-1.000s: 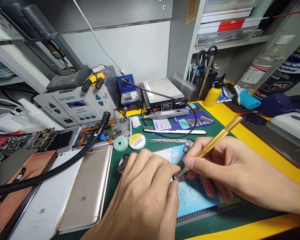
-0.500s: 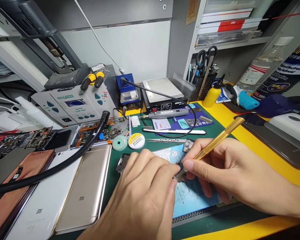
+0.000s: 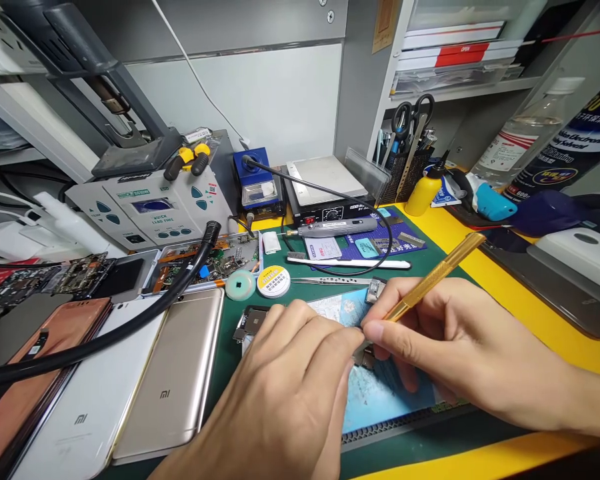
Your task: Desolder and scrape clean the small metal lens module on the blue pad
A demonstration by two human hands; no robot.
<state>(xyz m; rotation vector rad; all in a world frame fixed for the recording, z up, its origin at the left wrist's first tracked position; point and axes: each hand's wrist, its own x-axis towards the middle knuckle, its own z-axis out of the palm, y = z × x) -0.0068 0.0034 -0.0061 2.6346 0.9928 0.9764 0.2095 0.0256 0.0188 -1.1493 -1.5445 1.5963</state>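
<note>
My right hand (image 3: 450, 340) is closed around the knurled gold handle of a craft knife (image 3: 437, 273), held like a pen. The knife's tip is hidden behind my fingers. My left hand (image 3: 280, 380) is curled over a phone circuit board (image 3: 253, 322), pressing it onto the blue work pad (image 3: 385, 397). One end of the board shows left of my left knuckles, and a bit of it shows between the two hands. The fingertips of both hands nearly meet over it. A small metal part (image 3: 375, 291) lies at the pad's back edge.
Several phones lie at left, a gold one (image 3: 173, 373) nearest, crossed by a black hose (image 3: 130, 327). Behind the pad are tweezers (image 3: 330, 281), a white brush (image 3: 350, 262), a round tin (image 3: 273, 282) and a heating plate (image 3: 325, 180). A yellow bottle (image 3: 423, 193) stands at right.
The knife handle has shifted slightly left and down, and my left fingertips have come closer to my right fingers. More of the board's left end shows now.
</note>
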